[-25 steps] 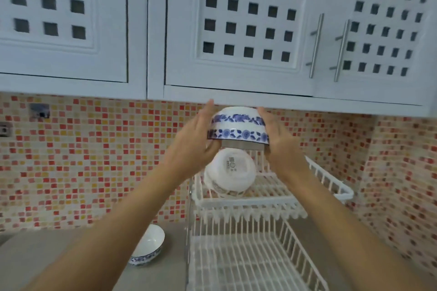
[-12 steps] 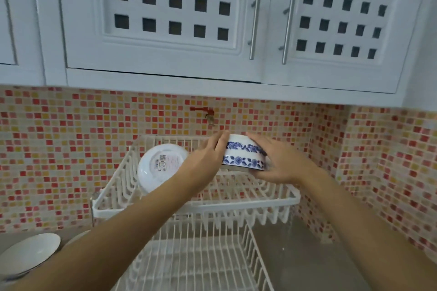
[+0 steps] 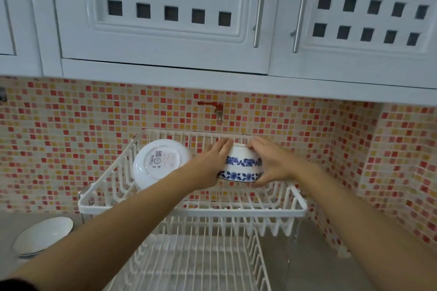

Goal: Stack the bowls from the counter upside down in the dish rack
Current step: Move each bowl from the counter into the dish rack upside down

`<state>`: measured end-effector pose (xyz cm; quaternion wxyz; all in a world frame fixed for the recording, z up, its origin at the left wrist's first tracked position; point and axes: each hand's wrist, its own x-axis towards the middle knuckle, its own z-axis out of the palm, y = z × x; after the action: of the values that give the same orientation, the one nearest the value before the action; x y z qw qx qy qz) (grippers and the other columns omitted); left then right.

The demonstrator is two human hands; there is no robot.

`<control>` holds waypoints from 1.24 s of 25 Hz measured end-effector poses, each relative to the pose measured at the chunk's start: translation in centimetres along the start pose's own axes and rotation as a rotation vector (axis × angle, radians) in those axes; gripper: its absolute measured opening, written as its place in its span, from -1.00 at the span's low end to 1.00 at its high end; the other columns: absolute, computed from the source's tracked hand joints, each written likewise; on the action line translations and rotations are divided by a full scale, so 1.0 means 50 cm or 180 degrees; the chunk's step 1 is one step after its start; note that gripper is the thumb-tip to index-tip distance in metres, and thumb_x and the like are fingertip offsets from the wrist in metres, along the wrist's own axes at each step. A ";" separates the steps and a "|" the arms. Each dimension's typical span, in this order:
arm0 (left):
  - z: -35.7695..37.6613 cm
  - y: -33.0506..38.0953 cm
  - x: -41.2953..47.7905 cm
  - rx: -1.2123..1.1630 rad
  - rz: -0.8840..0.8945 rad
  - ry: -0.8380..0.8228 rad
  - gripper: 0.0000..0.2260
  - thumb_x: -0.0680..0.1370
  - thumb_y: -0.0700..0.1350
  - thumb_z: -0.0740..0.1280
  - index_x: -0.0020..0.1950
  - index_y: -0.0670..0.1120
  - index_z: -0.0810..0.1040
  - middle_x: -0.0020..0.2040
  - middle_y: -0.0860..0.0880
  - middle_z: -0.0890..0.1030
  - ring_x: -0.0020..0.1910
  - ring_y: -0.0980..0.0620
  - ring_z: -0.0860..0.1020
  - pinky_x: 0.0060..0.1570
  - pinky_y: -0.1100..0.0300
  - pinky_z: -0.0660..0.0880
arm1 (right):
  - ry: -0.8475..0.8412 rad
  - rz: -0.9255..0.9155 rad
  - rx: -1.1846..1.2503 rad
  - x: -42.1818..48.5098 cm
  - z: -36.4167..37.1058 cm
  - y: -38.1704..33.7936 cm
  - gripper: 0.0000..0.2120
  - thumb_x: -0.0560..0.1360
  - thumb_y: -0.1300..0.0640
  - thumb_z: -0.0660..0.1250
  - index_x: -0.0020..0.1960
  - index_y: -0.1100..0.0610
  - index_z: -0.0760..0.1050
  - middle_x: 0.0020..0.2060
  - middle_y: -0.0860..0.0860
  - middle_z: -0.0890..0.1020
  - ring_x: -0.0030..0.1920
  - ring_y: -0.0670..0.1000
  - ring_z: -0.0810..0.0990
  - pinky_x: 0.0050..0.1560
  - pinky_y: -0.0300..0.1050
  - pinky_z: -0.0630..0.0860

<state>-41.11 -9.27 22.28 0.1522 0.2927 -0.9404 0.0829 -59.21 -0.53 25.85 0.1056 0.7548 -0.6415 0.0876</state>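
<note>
You held the blue-patterned bowl [image 3: 241,165] upside down at centre frame, your left hand [image 3: 209,167] and right hand [image 3: 272,163] clasping opposite sides, low over the dish rack [image 3: 189,205], rim down, presumably so it drains. Another bowl [image 3: 159,163] leaned at its left.

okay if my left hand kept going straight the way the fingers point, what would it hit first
Probably the back rail of the dish rack's top tier. The left hand, cupping the blue-patterned bowl, points up and away toward it, with the tiled wall behind. Depth is unclear.
</note>
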 end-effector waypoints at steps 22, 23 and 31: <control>0.043 0.011 -0.010 0.0262 -0.0020 -0.0544 -0.32 0.44 -0.22 0.42 0.43 -0.18 0.10 0.40 -0.21 0.21 0.32 -0.27 0.36 0.28 -0.10 0.40 | -0.0772 -0.0044 -0.0569 0.033 0.081 0.015 0.09 0.30 0.04 0.55 0.53 0.20 -0.12 0.54 0.12 -0.03 0.50 0.11 0.13 0.47 0.00 0.19; 0.040 0.012 -0.013 0.0242 -0.0040 -0.0591 -0.30 0.46 -0.17 0.40 0.46 -0.18 0.05 0.44 -0.22 0.16 0.38 -0.29 0.28 0.34 -0.12 0.35 | -0.0755 -0.0056 -0.0572 0.033 0.082 0.015 0.08 0.30 0.04 0.55 0.53 0.20 -0.12 0.54 0.12 -0.04 0.51 0.11 0.12 0.47 0.00 0.19; 0.022 0.036 -0.019 -0.0037 -0.0326 -0.0865 -0.25 0.58 -0.02 0.24 0.52 -0.22 -0.22 0.55 -0.20 -0.18 0.53 -0.21 -0.14 0.51 -0.09 -0.01 | -0.0690 0.0036 -0.0442 0.025 0.077 0.008 0.07 0.30 0.09 0.55 0.54 0.15 -0.11 0.55 0.04 -0.05 0.51 0.07 0.10 0.45 -0.03 0.20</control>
<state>-41.65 -7.56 20.81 0.0292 0.3479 -0.9366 0.0291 -59.39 -2.81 22.51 0.0872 0.7471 -0.6579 -0.0385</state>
